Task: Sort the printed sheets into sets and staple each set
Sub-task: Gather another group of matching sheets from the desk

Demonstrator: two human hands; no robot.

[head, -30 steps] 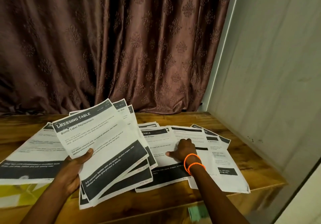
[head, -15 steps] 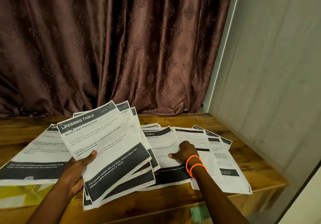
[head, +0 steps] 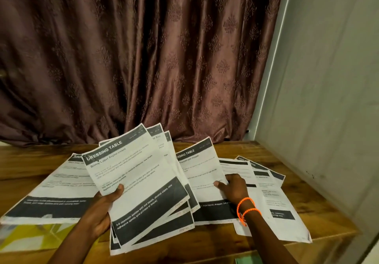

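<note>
Overhead, hanging across the whole back: a brown patterned curtain (head: 131, 58), folds reaching down behind the wooden table (head: 256, 151). Closing in at right: a pale grey wall (head: 328, 99), running tight along the table's right edge. Showing bare wood only at the back strip, the right margin and the near edge. Lying spread across the top: loose printed sheets (head: 272, 198), overlapping, the rightmost one poking past the near edge. Resting flat at left: another large sheet (head: 55, 188), its near end overhanging something yellow (head: 30, 235). Being held up, tilted and fanned: a sheaf headed "DRESSING TABLE" (head: 139, 181), clamped in the left hand (head: 104, 208), thumb pressing on the top page, fingers hidden underneath. Being lifted at its right edge: a single sheet (head: 201, 173), far end raised off the pile, pinched by the right hand (head: 233, 188), thumb on top. Circling the right wrist: two orange bands (head: 247, 210). Peeking in at the bottom edge: a small green thing (head: 246, 260), too cropped to identify.
</note>
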